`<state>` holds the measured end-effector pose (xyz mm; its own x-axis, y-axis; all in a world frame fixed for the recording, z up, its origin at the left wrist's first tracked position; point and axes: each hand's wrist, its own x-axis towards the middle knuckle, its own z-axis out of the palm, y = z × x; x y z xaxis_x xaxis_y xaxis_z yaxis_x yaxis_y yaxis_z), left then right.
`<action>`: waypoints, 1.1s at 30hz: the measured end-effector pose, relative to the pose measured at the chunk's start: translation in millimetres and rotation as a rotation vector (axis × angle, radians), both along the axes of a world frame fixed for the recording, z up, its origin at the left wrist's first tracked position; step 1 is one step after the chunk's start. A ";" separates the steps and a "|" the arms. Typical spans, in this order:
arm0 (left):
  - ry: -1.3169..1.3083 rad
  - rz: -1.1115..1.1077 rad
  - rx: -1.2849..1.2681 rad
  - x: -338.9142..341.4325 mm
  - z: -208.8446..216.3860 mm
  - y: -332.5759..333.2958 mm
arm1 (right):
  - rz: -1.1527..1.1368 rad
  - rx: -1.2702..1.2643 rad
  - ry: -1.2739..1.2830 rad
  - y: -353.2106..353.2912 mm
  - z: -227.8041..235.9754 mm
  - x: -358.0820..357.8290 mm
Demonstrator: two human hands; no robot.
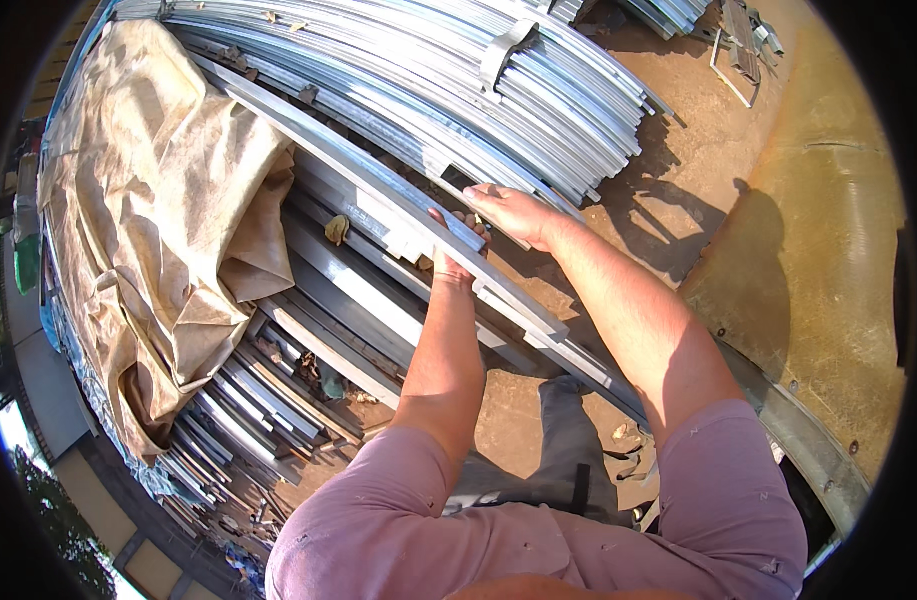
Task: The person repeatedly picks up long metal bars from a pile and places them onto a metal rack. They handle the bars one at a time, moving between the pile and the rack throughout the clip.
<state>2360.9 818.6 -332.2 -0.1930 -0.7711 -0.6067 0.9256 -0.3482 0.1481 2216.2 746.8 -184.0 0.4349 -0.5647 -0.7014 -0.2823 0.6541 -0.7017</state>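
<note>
My left hand [455,252] reaches in among long silvery metal profiles, its fingers curled round the end of a metal tube [461,234]. A long grey metal bar [378,195] runs diagonally beside this hand, towards my body. Just to the right, my right hand [513,215] is closed on the edge of another metal profile [440,172]. Its thumb side shows on top, while its other fingers are mostly hidden. A dark gap or opening lies in the metal by its fingertips.
A big bundle of thin metal profiles [378,70], bound by a strap [504,55], lies beyond my hands. A dirty tan tarp [158,190] covers stock at left, with more bars [248,410] below. A yellowish curved sheet [828,230] stands at right. Brown ground shows between.
</note>
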 end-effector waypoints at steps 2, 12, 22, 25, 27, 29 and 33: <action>0.044 -0.042 -0.076 5.9 -24.3 5.5 | 0.136 0.158 0.044 -30.3 -20.0 45.9; 0.092 0.134 0.020 -47.3 2.2 -32.7 | 0.071 -0.029 0.354 -80.5 -109.8 81.0; 0.380 0.128 0.008 -81.4 14.0 -61.8 | 0.175 -0.274 0.541 -120.9 -88.5 36.9; 0.524 0.171 -0.167 -67.2 -44.9 -36.3 | 0.341 -0.346 0.650 -125.1 -51.5 61.5; 0.274 0.117 0.092 -59.1 -55.9 -34.9 | 0.434 -0.444 0.711 -114.6 -50.5 61.5; 0.084 0.045 0.225 -53.8 -41.3 -22.9 | 0.500 -0.548 0.698 -113.0 -49.5 53.4; -0.188 -0.244 0.133 -27.4 -39.4 7.7 | 0.396 -0.519 0.623 -63.9 -13.4 60.2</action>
<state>2333.5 826.4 -371.6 -0.2370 -0.6275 -0.7417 0.7736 -0.5837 0.2467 2276.4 682.9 -197.4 0.2907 -0.7656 -0.5739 -0.8475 0.0723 -0.5258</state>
